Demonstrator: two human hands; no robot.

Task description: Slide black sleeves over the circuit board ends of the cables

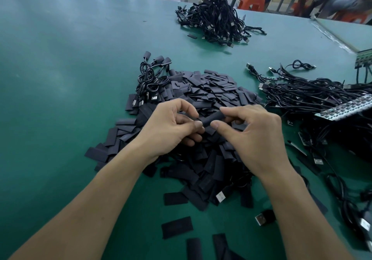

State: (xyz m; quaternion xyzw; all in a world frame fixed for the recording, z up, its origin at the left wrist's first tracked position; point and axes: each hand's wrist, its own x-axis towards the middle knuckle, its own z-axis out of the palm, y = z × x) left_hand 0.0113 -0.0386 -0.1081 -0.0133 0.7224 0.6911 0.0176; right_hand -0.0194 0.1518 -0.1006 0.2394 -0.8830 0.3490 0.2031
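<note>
Black sleeve (214,117), held over the heap of loose sleeves (209,90) on the green bench (60,78). The left hand (171,128) pinches its left end between thumb and fingers; the right hand (255,137) pinches its right end. Tangled cables (302,92) lie at right.

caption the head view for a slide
Left hand and right hand pinch a black sleeve above a pile of sleeves on a green table
</note>
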